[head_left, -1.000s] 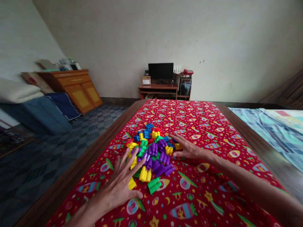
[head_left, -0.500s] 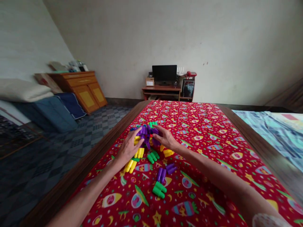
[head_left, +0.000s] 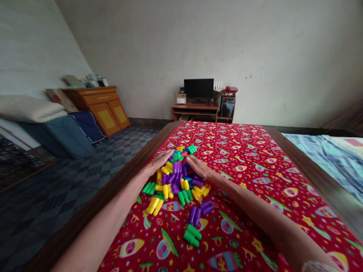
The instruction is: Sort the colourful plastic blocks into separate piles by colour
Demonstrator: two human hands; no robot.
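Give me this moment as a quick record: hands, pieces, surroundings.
left hand: left hand open, palm down, at the pile's left side, nothing held
right hand: right hand open, palm down, at the pile's right side, nothing held
pieces: heap of purple, yellow, green and blue plastic building blocks between the hands, on red printed cloth
surroundings: black monitor on a far desk, wooden cabinet at left

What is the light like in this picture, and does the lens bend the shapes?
In the head view, light is soft, without glare; the wide lens bends the wall and red cloth near the edges; the blocks look sharp.
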